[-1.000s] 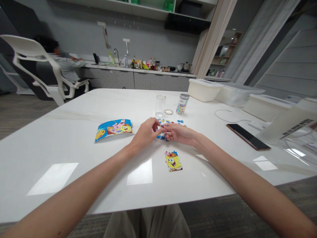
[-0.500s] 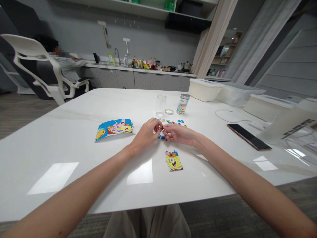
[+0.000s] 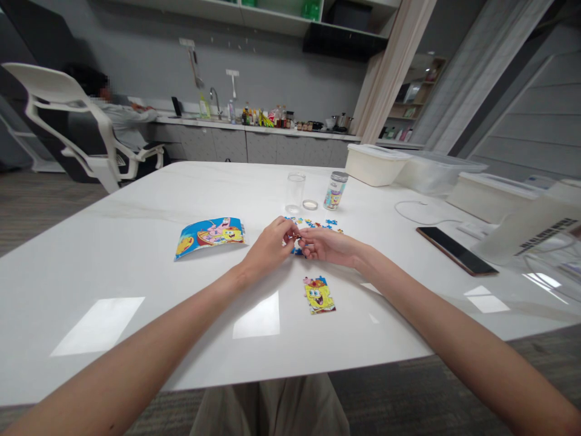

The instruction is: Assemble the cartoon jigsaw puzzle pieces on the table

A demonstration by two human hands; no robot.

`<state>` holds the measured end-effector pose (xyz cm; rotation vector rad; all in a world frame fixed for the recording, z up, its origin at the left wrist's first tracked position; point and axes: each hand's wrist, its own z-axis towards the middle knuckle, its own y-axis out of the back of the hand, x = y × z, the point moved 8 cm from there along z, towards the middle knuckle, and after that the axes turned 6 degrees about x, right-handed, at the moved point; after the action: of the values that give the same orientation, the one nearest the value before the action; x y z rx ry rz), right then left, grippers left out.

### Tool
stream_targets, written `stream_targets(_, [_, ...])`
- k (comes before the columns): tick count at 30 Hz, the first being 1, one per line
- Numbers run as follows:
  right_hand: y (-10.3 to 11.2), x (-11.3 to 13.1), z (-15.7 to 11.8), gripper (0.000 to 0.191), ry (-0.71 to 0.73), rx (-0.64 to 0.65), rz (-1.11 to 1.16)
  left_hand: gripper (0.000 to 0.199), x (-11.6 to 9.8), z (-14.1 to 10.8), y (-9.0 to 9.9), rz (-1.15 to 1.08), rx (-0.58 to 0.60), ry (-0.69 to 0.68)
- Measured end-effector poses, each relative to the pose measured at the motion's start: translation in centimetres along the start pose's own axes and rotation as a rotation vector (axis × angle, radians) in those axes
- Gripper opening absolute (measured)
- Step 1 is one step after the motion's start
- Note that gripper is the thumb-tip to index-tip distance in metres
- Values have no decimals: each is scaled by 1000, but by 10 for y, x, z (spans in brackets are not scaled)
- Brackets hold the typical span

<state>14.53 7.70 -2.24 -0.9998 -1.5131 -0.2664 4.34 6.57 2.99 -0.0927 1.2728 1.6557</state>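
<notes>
Over the white tabletop point(image 3: 145, 266), two bare hands meet. The left grip point(image 3: 272, 242) pinches a small dark reddish puzzle piece point(image 3: 297, 237) at its fingertips. The right grip point(image 3: 333, 245) curls in against the same spot, yet from here I can't tell whether it clasps the piece too. Loose puzzle pieces point(image 3: 331, 222) lie beneath and just beyond the fingers. Nearer the person sits a joined puzzle section point(image 3: 320, 297) showing a yellow cartoon face, apart from both hands. Over to the left, a curved picture sheet point(image 3: 211, 235) bears a matching character. Behind the hands stand a clear jar point(image 3: 295, 197) and a printed jar point(image 3: 334, 192), both upright, with a round lid point(image 3: 310, 204) lying flat between them.
</notes>
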Motion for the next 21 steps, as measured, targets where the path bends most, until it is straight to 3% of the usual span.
stream_targets(21, [0,5,-3,22,26,-29,-24,10,5,0,-3,-19,13,50])
